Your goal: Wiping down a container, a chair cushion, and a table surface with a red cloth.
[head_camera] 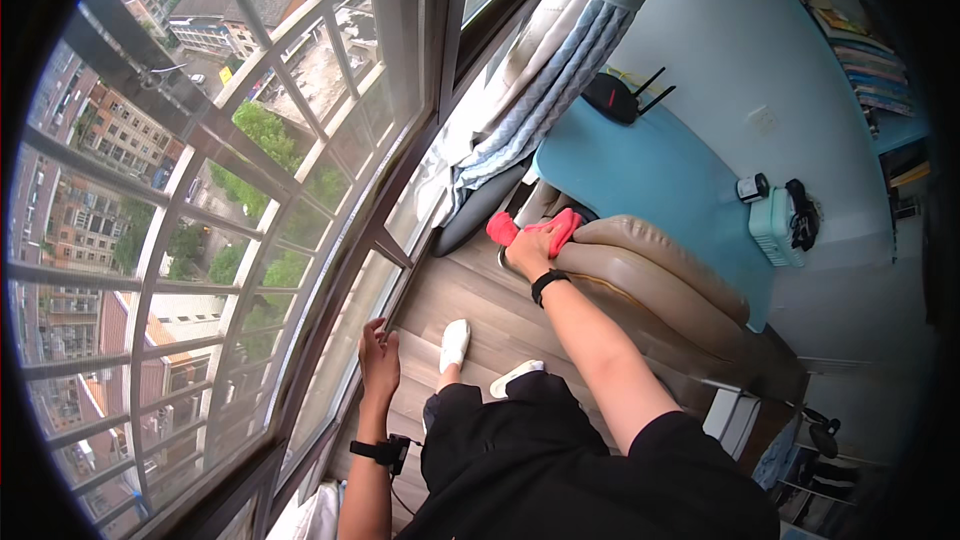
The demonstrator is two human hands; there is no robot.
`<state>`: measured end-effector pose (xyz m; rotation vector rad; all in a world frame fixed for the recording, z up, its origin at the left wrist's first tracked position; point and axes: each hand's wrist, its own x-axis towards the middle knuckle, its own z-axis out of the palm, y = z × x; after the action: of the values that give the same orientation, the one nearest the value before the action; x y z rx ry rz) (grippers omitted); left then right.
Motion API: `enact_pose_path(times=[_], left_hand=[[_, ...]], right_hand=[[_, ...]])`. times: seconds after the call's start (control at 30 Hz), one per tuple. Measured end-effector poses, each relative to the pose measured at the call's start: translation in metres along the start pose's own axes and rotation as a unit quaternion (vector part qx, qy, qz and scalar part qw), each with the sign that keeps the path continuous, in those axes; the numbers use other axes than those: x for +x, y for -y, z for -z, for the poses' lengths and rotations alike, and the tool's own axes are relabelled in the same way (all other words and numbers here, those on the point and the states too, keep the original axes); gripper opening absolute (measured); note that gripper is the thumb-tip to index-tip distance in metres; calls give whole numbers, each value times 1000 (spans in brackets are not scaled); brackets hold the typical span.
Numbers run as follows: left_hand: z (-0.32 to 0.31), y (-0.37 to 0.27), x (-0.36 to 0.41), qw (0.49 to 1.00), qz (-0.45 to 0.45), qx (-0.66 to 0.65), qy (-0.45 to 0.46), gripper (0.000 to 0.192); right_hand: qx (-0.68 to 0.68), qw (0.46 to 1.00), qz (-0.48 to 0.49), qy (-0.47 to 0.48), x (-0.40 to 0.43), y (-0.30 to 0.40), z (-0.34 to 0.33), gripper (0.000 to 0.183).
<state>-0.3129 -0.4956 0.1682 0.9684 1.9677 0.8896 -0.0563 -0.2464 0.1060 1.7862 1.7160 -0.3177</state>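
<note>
My right hand (531,249) is closed around a bunched pink-red cloth (559,231), beside the armrest of a brown padded chair (637,262). Part of the cloth sticks out past the fingers on the left. My left hand (379,360) is raised near the window frame (375,240), fingers slightly curled and apart, holding nothing. Black bands circle both wrists, and the left one carries a small black device with a cable.
Beyond the chair stands a blue desk (660,165) with a black router (619,99) and a mint-green box (772,225). A tied curtain (540,90) hangs by the window. Metal bars (150,240) lie outside the glass. A grey cushion-like object (480,214) sits under the curtain.
</note>
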Motion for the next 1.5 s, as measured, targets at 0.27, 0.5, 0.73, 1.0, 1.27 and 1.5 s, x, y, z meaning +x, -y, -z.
enact_pose_path(times=[0.27, 0.5, 0.73, 1.0, 1.27, 1.5], left_hand=[[-18, 19, -16, 996, -5, 61, 58, 31], [-65, -31, 7, 977, -86, 60, 184, 33], [-108, -103, 43, 953, -206, 38, 217, 34], [-145, -154, 42, 929, -311, -36, 197, 30], [-159, -229, 16, 900, -326, -208, 203, 46], [-189, -244, 6, 895, -383, -164, 158, 48]], right_hand=[[-51, 997, 1, 61, 37, 1, -13, 56], [-115, 989, 28, 89, 11, 7, -13, 61], [-227, 973, 51, 8, -14, -11, -57, 51], [-132, 973, 153, -110, -175, -80, 68, 42], [180, 904, 209, -326, -216, -189, 74, 39], [234, 837, 296, -397, -236, -242, 57, 63]])
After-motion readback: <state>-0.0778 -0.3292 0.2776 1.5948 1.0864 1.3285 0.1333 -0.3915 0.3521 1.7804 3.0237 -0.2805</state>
